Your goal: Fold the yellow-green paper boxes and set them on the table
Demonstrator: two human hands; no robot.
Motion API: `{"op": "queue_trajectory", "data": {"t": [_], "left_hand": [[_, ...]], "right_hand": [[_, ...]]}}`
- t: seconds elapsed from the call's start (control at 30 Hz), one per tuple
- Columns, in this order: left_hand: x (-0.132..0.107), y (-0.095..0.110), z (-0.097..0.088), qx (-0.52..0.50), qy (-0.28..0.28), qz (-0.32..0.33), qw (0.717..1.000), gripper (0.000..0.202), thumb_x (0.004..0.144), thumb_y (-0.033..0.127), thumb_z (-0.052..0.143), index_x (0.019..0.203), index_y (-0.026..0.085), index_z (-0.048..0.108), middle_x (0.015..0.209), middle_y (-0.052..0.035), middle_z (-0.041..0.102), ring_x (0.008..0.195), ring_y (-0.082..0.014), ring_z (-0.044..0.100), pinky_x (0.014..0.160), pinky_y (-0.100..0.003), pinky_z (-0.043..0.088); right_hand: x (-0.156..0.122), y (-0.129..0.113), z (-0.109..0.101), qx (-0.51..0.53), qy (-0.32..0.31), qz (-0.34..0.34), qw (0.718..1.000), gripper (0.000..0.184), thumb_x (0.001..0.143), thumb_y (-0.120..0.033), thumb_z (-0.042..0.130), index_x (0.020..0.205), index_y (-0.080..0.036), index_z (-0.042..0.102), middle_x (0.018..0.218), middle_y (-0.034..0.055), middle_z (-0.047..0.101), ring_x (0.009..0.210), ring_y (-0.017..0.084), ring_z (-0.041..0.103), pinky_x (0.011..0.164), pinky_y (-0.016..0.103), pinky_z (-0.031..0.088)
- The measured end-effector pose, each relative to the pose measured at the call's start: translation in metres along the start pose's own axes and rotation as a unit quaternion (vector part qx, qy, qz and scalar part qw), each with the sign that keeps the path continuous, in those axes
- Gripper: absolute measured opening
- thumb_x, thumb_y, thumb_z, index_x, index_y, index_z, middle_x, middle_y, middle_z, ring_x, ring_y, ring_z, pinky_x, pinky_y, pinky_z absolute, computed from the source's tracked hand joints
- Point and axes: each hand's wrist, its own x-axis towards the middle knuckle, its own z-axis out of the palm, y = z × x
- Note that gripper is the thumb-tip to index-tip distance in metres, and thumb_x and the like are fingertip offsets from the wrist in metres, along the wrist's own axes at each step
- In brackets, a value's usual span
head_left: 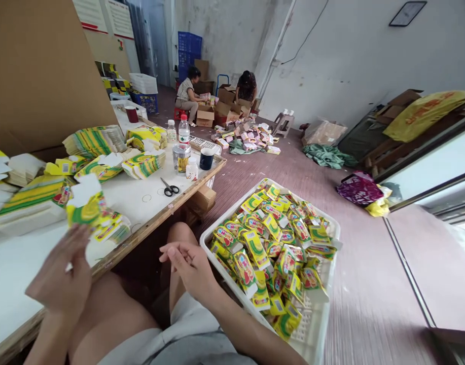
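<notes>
My left hand (65,276), blurred by motion, is over the near edge of the table. Its fingertips meet the lower end of a yellow-green carton (88,207) with white flaps standing up, and appear to grip it. Above my knees, my right hand (188,263) has its fingers curled and the thumb laid against them; nothing shows in it. Flat bundled cartons (34,200) lie beyond my left hand, with another bundle (112,226) right beside the held carton. A white plastic crate (333,268) at my right holds many folded yellow cartons (257,248).
On the white table (141,203) are scissors (169,188), a dark mug (207,158), a clear bottle (184,131) and jars. Two people sit further back among brown boxes (205,115) and a heap of pink cartons (251,134). A purple bag (359,188) lies on the floor.
</notes>
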Motion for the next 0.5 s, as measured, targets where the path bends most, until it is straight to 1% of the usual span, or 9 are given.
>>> {"op": "queue_trajectory", "data": {"t": [0.07, 0.13, 0.2, 0.23, 0.3, 0.33, 0.4, 0.43, 0.5], "left_hand": [[-0.012, 0.012, 0.002, -0.081, -0.086, 0.071, 0.99, 0.045, 0.089, 0.011, 0.057, 0.127, 0.033, 0.062, 0.135, 0.0052, 0.065, 0.129, -0.0245, 0.057, 0.114, -0.045, 0.043], [-0.027, 0.03, 0.006, -0.141, -0.149, 0.125, 0.971, 0.037, 0.088, 0.013, 0.058, 0.114, 0.035, 0.071, 0.117, 0.0044, 0.076, 0.115, -0.0232, 0.068, 0.103, -0.038, 0.055], [-0.042, 0.05, 0.013, -0.164, -0.156, 0.137, 0.964, 0.039, 0.085, 0.01, 0.064, 0.115, 0.034, 0.071, 0.113, 0.0018, 0.078, 0.111, -0.0232, 0.07, 0.098, -0.035, 0.058], [-0.048, 0.059, 0.017, -0.18, -0.149, 0.131, 0.963, 0.042, 0.084, 0.01, 0.065, 0.117, 0.035, 0.07, 0.116, 0.002, 0.077, 0.114, -0.0233, 0.068, 0.098, -0.034, 0.058], [-0.055, 0.072, 0.024, -0.283, -0.1, -0.029, 0.954, 0.043, 0.087, 0.016, 0.064, 0.127, 0.031, 0.065, 0.138, -0.0023, 0.063, 0.131, -0.0263, 0.055, 0.109, -0.039, 0.049], [-0.056, 0.076, 0.026, -0.348, -0.082, -0.123, 0.926, 0.044, 0.089, 0.022, 0.064, 0.132, 0.03, 0.061, 0.146, -0.0039, 0.056, 0.137, -0.0276, 0.049, 0.112, -0.042, 0.045], [-0.052, 0.081, 0.028, -0.473, -0.093, -0.302, 0.822, 0.046, 0.089, 0.036, 0.064, 0.134, 0.026, 0.059, 0.148, -0.0082, 0.054, 0.137, -0.0306, 0.047, 0.112, -0.044, 0.045], [-0.049, 0.081, 0.029, -0.525, -0.124, -0.365, 0.759, 0.047, 0.088, 0.042, 0.065, 0.131, 0.024, 0.062, 0.142, -0.0105, 0.059, 0.134, -0.0322, 0.052, 0.109, -0.045, 0.047], [-0.042, 0.081, 0.029, -0.593, -0.193, -0.439, 0.646, 0.047, 0.081, 0.049, 0.071, 0.118, 0.02, 0.071, 0.125, -0.0134, 0.071, 0.122, -0.0345, 0.061, 0.102, -0.045, 0.052]], "right_hand": [[0.008, -0.004, 0.006, 0.057, -0.005, 0.007, 0.998, 0.044, 0.088, -0.058, 0.055, 0.108, -0.022, 0.069, 0.087, 0.0054, 0.074, 0.062, 0.014, 0.059, 0.059, 0.028, 0.05], [0.014, -0.005, 0.007, 0.111, 0.003, 0.021, 0.994, 0.044, 0.081, -0.058, 0.065, 0.107, -0.022, 0.066, 0.085, 0.004, 0.072, 0.065, 0.016, 0.061, 0.062, 0.028, 0.051], [0.017, -0.002, 0.003, 0.141, 0.015, 0.032, 0.989, 0.038, 0.078, -0.052, 0.071, 0.101, -0.022, 0.065, 0.083, 0.0022, 0.071, 0.067, 0.015, 0.061, 0.062, 0.027, 0.049], [0.016, 0.0, 0.001, 0.146, 0.02, 0.034, 0.989, 0.034, 0.079, -0.049, 0.072, 0.099, -0.022, 0.063, 0.082, 0.0011, 0.07, 0.065, 0.014, 0.059, 0.061, 0.025, 0.048], [0.012, 0.008, -0.003, 0.157, 0.027, 0.042, 0.986, 0.032, 0.08, -0.044, 0.073, 0.099, -0.022, 0.06, 0.077, -0.0007, 0.069, 0.06, 0.012, 0.055, 0.055, 0.023, 0.042], [0.008, 0.012, -0.004, 0.162, 0.026, 0.049, 0.985, 0.033, 0.079, -0.043, 0.074, 0.099, -0.022, 0.058, 0.074, -0.0015, 0.068, 0.058, 0.011, 0.053, 0.053, 0.022, 0.039], [0.0, 0.02, -0.003, 0.17, 0.015, 0.065, 0.983, 0.035, 0.077, -0.043, 0.077, 0.097, -0.022, 0.056, 0.071, -0.0016, 0.068, 0.056, 0.01, 0.05, 0.051, 0.021, 0.035], [-0.004, 0.023, -0.002, 0.171, 0.009, 0.074, 0.982, 0.036, 0.077, -0.044, 0.077, 0.096, -0.021, 0.056, 0.071, -0.0012, 0.068, 0.055, 0.01, 0.05, 0.05, 0.021, 0.034], [-0.01, 0.028, 0.001, 0.17, -0.002, 0.09, 0.981, 0.034, 0.079, -0.045, 0.075, 0.095, -0.021, 0.057, 0.071, -0.0006, 0.069, 0.053, 0.009, 0.049, 0.051, 0.021, 0.034]]}}
